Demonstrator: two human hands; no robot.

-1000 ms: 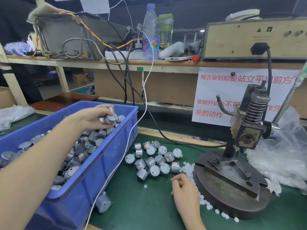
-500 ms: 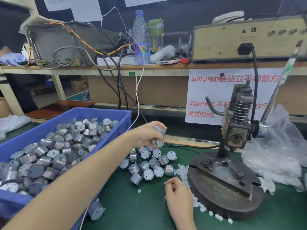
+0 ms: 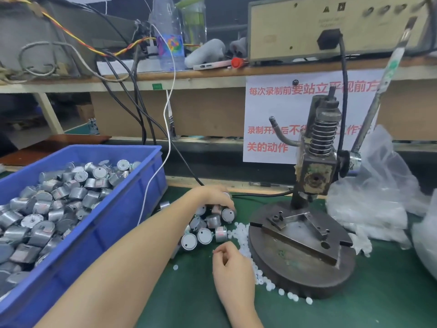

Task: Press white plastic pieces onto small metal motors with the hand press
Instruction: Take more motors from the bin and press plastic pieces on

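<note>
A pile of small silver motors point(image 3: 203, 235) lies on the green mat left of the hand press point(image 3: 314, 176). My left hand point(image 3: 212, 197) reaches over the back of that pile, fingers curled round a few motors that touch the heap. White plastic pieces point(image 3: 241, 230) are strewn along the left rim of the press's round iron base point(image 3: 300, 268). My right hand point(image 3: 233, 266) rests on the mat beside them, fingers loosely curled with nothing visible in them. The fixture on the base holds nothing.
A blue bin point(image 3: 113, 223) full of motors stands at the left, and a white cable point(image 3: 153, 181) hangs over its right wall. Clear plastic bags point(image 3: 378, 192) lie right of the press. The press lever point(image 3: 383, 91) slants up to the right. A cluttered shelf runs along the back.
My left hand has carried a handful of motors out of the blue bin, rightward and down onto the pile on the mat. My right hand has stayed in place.
</note>
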